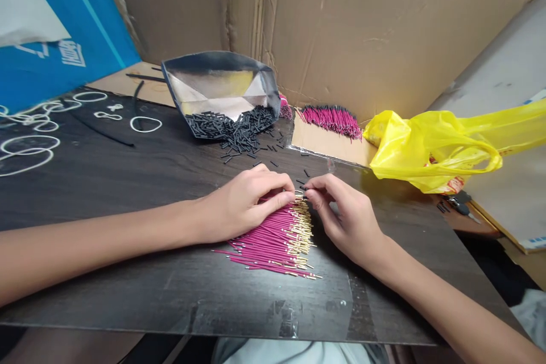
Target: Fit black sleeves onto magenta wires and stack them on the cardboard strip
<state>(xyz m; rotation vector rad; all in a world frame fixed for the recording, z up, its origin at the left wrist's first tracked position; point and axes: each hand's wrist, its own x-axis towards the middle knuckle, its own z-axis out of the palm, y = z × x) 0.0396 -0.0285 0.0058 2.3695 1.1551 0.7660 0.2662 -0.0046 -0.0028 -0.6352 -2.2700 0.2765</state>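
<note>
On the dark table a pile of magenta wires lies with its gold metal tips to the right. My left hand rests over the far part of the pile, thumb and forefinger closed on a wire whose metal tip sticks out toward my right hand. My right hand is just right of that tip, its thumb and forefinger pinching a short black tube, mostly hidden by the fingers. Beyond my hands a folded paper tray lies tilted, with many short black tubes spilling from its open front.
A cardboard piece at the back carries a bundle of magenta wires with black ends. To its right is a yellow plastic bag, with keys nearby. White rubber bands lie at left. Cardboard walls enclose the back.
</note>
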